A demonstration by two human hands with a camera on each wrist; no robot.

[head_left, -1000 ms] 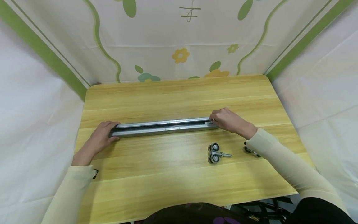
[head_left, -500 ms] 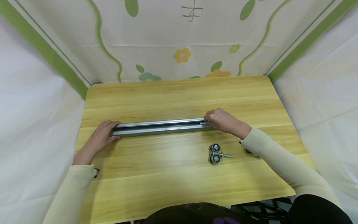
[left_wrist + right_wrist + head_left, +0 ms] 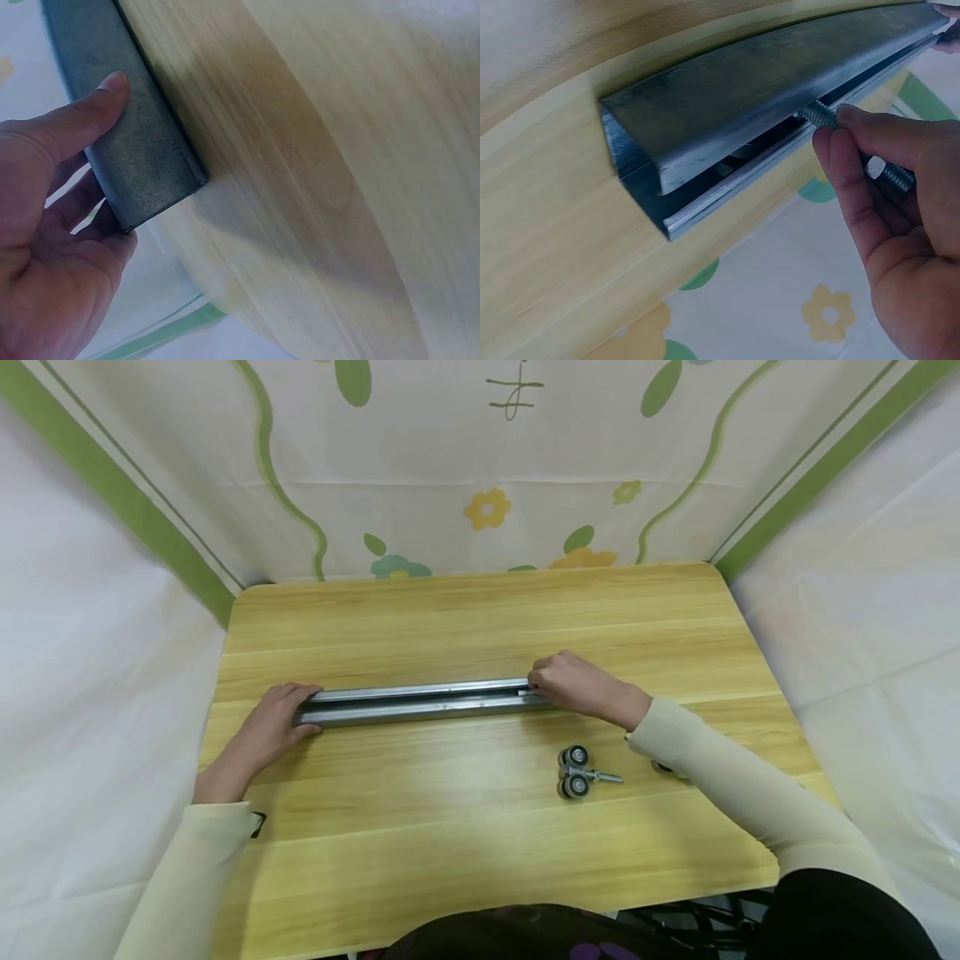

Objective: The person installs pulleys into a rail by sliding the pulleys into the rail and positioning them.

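A grey metal channel rail (image 3: 420, 703) lies crosswise on the table, its slot facing up. My left hand (image 3: 262, 739) grips its left end, thumb on the near wall (image 3: 142, 150) and fingers round the far side. Toward the right end, my right hand (image 3: 581, 687) pinches a threaded bolt (image 3: 821, 115) between thumb and fingers. The bolt sticks out through the slot, and a nut shows on it below the fingertips. Inside the rail, a rounded part shows dimly behind the slot in the right wrist view; most of it is hidden.
A four-wheeled roller trolley (image 3: 576, 772) with a bolt lies in front of the rail, right of centre. Another dark-wheeled piece (image 3: 663, 767) is partly covered by the right sleeve (image 3: 697, 752). White cloth with flower prints (image 3: 450, 452) stands behind the wooden table (image 3: 420, 843).
My right hand has slid left along the rail with the bolt, and the right sleeve covers more of the far-right piece. My left hand and the rail have stayed in place.
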